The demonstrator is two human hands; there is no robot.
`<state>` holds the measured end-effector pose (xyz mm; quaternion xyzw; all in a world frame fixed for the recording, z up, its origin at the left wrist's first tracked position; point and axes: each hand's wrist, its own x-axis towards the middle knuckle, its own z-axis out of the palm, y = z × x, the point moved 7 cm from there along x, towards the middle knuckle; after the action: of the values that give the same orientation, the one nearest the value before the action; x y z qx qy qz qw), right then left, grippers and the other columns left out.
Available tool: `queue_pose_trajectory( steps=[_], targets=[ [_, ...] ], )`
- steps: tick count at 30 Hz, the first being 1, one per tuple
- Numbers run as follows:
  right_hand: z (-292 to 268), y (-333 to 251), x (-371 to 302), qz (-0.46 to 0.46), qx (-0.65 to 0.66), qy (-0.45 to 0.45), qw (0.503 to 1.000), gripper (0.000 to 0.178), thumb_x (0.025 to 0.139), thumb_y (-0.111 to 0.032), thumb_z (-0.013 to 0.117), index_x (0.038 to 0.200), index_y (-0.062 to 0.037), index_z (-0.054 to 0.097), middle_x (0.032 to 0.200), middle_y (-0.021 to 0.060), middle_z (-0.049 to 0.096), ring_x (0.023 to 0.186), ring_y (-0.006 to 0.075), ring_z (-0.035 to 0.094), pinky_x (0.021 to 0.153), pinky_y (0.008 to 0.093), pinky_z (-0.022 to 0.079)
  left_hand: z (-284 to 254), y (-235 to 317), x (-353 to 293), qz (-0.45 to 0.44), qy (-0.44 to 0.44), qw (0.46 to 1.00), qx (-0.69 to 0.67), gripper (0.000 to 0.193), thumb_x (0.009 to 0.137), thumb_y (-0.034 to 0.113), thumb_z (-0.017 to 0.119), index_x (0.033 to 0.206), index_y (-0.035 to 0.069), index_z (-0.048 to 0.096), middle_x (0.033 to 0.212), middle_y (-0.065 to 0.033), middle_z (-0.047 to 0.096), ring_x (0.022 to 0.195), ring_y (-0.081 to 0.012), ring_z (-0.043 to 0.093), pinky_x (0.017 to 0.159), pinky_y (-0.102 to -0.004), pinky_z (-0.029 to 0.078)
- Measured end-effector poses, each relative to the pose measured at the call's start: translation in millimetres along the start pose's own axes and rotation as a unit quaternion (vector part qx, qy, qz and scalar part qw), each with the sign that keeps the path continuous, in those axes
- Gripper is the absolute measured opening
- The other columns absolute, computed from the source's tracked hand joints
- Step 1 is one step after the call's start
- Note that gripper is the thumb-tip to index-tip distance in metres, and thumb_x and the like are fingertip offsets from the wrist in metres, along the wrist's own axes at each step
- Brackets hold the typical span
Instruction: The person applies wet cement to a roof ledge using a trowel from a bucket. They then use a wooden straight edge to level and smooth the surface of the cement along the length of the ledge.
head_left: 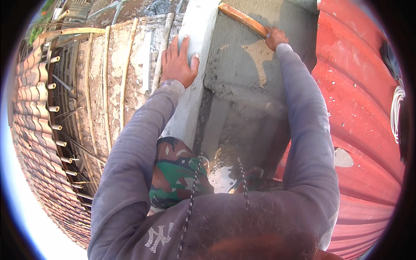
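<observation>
My left hand (pixel 179 61) rests with fingers spread on top of a pale grey concrete ledge (pixel 197 32). In my right hand (pixel 276 38) is the near end of a long, narrow wooden strip (pixel 242 19), reddish brown along its edge. The strip slants up and left from my fingers across a grey, wet-looking mortar surface (pixel 242 63), its far end close to the ledge. A lighter tan patch (pixel 259 65) of the surface shows below the strip. Whether the strip presses on the mortar or hovers over it, I cannot tell.
Red corrugated metal sheeting (pixel 355 99) rises along the right, with a coil of white cable (pixel 397 112) at its far edge. Beyond the ledge on the left lie bamboo poles (pixel 105 86) and a tiled roof (pixel 32 104). My camouflage-clad knee (pixel 173 169) is beside the ledge.
</observation>
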<state>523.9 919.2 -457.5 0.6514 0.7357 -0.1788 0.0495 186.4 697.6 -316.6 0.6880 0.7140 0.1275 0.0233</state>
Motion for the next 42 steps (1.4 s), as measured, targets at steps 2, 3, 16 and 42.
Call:
queue_pose_trajectory(
  steps=[2,3,16,42],
  targets=[
    [9,0,-8,-0.023,0.008,0.003,1.000,0.063,0.097,-0.014,0.060,0.157,-0.0318,0.056,0.155,0.0054,0.057,0.144,0.0355,0.052,0.121,0.0550,0.042,1,-1,-2,0.001,0.000,1.000,0.005,0.070,0.103,0.040,0.055,0.165,0.013,0.038,0.169,-0.0244,0.034,0.153,-0.0428,0.036,0.129,-0.0564,0.022],
    [13,-1,-12,-0.041,0.015,0.004,0.999,0.062,0.097,-0.013,0.059,0.156,-0.0310,0.056,0.154,0.0059,0.057,0.143,0.0360,0.053,0.121,0.0542,0.043,1,-2,-1,0.001,-0.001,1.000,0.010,0.070,0.103,0.041,0.055,0.165,0.013,0.039,0.169,-0.0246,0.034,0.153,-0.0428,0.036,0.129,-0.0563,0.022],
    [34,-13,-91,-0.120,-0.001,-0.016,0.993,0.054,0.094,-0.008,0.060,0.148,-0.0163,0.062,0.139,0.0138,0.063,0.131,0.0391,0.060,0.113,0.0531,0.050,4,-1,-2,0.016,0.033,0.999,0.023,0.067,0.105,0.039,0.055,0.164,0.014,0.039,0.168,-0.0239,0.036,0.150,-0.0419,0.041,0.128,-0.0538,0.022],
    [64,-24,-223,-0.152,-0.022,-0.071,0.986,0.056,0.090,0.001,0.060,0.144,-0.0124,0.059,0.136,0.0098,0.060,0.132,0.0341,0.056,0.111,0.0530,0.047,18,-12,-3,0.012,0.023,1.000,0.004,0.071,0.105,0.045,0.053,0.167,0.015,0.037,0.171,-0.0244,0.031,0.156,-0.0426,0.033,0.130,-0.0545,0.020]
  ],
)
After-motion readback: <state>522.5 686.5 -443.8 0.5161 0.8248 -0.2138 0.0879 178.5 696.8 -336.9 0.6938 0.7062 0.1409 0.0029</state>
